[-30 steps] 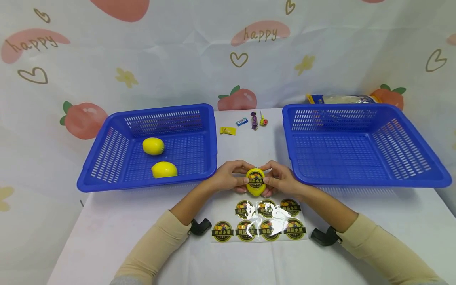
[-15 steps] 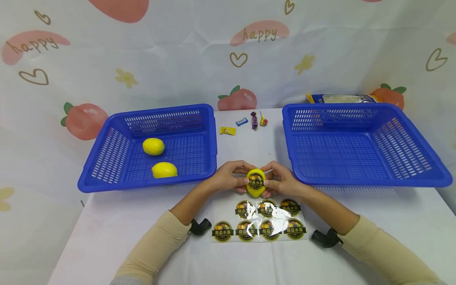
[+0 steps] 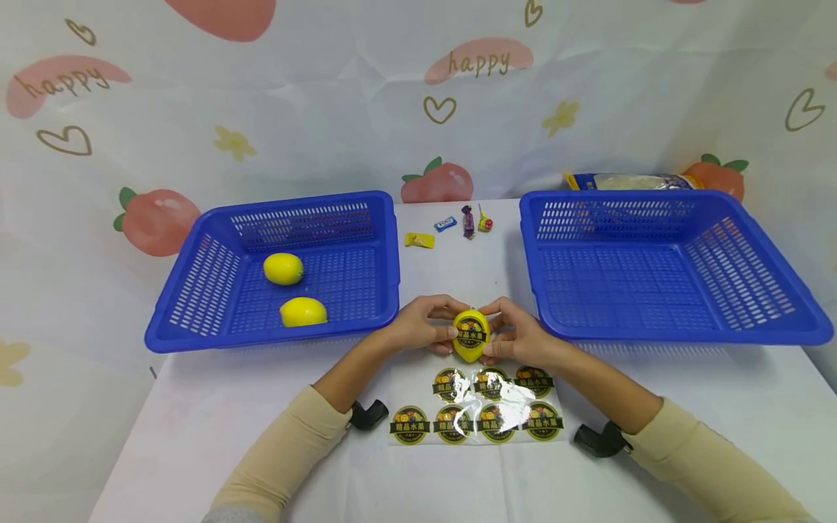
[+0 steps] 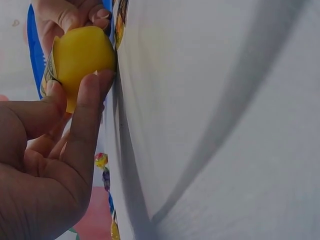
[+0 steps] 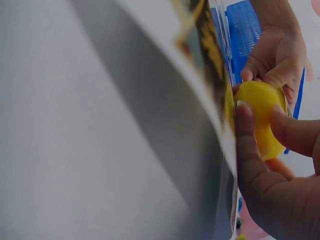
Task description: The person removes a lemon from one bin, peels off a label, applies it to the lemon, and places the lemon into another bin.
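A yellow lemon point(image 3: 469, 354) is held between both hands just behind the sticker sheet, a round black and gold sticker point(image 3: 471, 333) on its upper face. My left hand point(image 3: 423, 325) grips its left side, thumb at the sticker's edge. On the other side my right hand point(image 3: 516, 334) grips the lemon, its thumb low on the skin beside the sticker. In the left wrist view the sticker's edge stands a little off the curved lemon point(image 4: 85, 57). Toward me lies the clear sticker sheet point(image 3: 476, 436), with several matching round stickers in two rows.
At left, a blue basket point(image 3: 275, 335) contains two lemons point(image 3: 283, 269). Another blue basket point(image 3: 673, 335) stands at right, with a packaged bag point(image 3: 634, 181) behind it. Wrapped candies point(image 3: 420, 240) and a lollipop point(image 3: 485, 223) lie between the baskets, toward the back.
My right thumb has slid down from the sticker to the lemon's lower right side. The left hand keeps its grip, and the lemon stays in nearly the same place.
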A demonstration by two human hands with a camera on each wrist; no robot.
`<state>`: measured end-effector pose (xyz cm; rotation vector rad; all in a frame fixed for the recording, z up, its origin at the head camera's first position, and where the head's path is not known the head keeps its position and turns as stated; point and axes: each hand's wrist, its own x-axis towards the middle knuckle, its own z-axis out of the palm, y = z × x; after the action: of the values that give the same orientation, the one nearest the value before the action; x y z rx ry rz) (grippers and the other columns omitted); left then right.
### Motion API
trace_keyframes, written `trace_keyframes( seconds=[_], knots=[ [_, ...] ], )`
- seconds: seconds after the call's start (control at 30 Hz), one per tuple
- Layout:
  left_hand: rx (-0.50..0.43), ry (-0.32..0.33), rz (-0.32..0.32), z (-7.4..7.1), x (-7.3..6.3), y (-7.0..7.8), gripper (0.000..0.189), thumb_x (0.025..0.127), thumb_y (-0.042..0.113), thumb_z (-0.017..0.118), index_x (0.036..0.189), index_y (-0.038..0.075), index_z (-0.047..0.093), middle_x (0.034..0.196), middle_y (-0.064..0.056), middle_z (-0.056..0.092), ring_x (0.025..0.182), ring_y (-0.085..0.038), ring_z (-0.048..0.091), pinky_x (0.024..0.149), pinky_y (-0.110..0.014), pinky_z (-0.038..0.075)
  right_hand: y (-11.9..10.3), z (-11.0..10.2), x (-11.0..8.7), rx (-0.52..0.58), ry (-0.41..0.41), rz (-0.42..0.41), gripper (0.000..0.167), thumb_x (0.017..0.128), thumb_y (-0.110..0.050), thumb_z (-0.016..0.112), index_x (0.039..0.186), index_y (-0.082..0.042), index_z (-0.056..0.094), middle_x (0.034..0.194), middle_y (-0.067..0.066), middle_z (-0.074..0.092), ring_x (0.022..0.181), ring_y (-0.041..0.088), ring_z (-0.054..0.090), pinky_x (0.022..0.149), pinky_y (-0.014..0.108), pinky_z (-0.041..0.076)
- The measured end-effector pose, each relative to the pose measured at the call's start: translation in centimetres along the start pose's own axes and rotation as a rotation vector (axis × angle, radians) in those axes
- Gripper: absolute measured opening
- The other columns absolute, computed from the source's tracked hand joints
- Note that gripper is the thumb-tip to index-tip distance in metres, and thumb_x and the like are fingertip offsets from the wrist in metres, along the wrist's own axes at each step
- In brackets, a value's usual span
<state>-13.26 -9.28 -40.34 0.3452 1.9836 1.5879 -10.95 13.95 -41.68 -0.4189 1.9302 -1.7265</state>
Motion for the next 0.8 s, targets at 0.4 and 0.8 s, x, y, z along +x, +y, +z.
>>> trace_keyframes(
  seconds=[0.4,0.8],
  knots=[
    [0.150,-0.043,0.055,0.0,-0.6,0.1,0.039,0.096,0.001,0.065,0.135,0.003,0.059,0.126,-0.019,0.064,0.085,-0.023,0.070,0.072,-0.034,0.059,-0.5,0.0,-0.2,-0.186,0.005,0.044,0.071,0.080,-0.001,0.080,0.140,-0.004,0.042,0.120,0.025,0.048,0.078,0.024,0.061,0.068,0.030,0.052],
    [0.347,-0.058,0.098,0.3,-1.9,0.8,0.051,0.097,0.012,0.061,0.147,0.005,0.048,0.146,-0.017,0.050,0.120,-0.034,0.060,0.094,-0.037,0.052,-1.3,0.7,-0.2,-0.520,0.045,-0.090,0.087,0.075,-0.008,0.088,0.146,0.001,0.039,0.128,0.028,0.046,0.079,0.019,0.060,0.068,0.029,0.056]
  ],
)
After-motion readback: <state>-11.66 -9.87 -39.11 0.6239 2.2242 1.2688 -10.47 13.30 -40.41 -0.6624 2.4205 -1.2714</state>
